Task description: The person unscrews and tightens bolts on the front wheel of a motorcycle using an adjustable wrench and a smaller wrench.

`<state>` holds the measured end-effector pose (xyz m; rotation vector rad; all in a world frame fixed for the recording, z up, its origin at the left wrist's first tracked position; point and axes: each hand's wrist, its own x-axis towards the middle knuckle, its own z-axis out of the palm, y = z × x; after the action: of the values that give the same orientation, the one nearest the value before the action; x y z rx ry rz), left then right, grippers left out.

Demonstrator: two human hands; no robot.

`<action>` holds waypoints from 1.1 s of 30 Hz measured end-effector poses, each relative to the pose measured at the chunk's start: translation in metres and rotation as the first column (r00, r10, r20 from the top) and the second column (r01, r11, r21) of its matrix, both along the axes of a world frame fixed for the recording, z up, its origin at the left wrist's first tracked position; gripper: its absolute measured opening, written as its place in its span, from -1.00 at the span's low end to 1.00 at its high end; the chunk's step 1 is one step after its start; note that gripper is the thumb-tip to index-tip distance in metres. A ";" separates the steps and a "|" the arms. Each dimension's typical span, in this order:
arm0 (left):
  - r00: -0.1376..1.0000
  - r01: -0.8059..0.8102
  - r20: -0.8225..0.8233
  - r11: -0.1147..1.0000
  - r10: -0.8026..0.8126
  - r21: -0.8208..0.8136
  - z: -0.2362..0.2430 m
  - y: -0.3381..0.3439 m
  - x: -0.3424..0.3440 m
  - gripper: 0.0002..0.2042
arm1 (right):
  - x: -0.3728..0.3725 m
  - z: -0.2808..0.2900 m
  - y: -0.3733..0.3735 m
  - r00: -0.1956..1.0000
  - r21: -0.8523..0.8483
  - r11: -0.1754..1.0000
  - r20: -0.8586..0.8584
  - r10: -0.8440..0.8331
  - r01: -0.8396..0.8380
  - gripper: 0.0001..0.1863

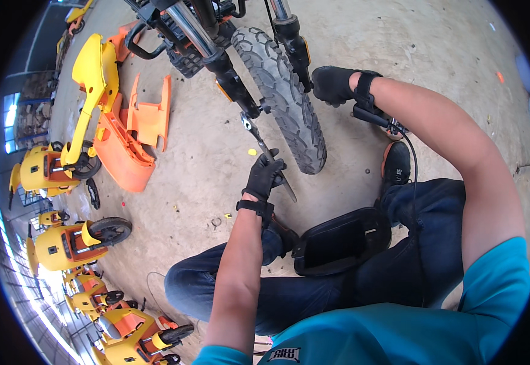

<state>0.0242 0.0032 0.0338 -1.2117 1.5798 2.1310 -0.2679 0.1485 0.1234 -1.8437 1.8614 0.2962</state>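
Observation:
My left hand [264,176], in a black glove, is closed around the handle of a ratchet wrench [259,139]. The wrench's head sits at the lower end of the left fork leg [236,85], beside the wheel hub. Between the two fork legs stands the knobbly front tyre [283,100] of a motorbike. On the other side, my right hand [333,85], also gloved in black, is closed at the foot of the right fork leg [292,52]. Its fingers are turned away, so anything inside them is hidden.
Orange fairing panels [122,152] and a yellow body panel [95,73] lie on the floor at left. Several yellow scooters [52,243] stand beyond them. A black open case [341,240] lies between my legs. A small yellow piece [252,151] rests near the tyre.

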 end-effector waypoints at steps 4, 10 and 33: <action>1.000 0.022 -0.003 0.999 -0.021 0.027 0.014 -0.002 0.009 -0.71 | -0.001 0.010 -0.007 0.996 -0.133 0.991 0.090 -0.020 0.032 -0.92; 0.989 0.136 0.070 0.989 -0.132 -0.060 0.059 0.002 0.003 -0.71 | -0.038 -0.017 -0.005 0.952 -0.492 0.816 -0.128 0.277 -0.304 -0.82; 0.978 0.189 0.102 0.978 -0.180 -0.084 0.082 0.008 0.000 -0.73 | -0.041 -0.002 0.032 0.433 0.237 0.699 0.640 -0.635 0.675 -0.80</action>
<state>0.0238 0.0110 0.1163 -1.1260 1.6960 1.8783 -0.3085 0.1809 0.1218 -0.8642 1.8306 -0.6593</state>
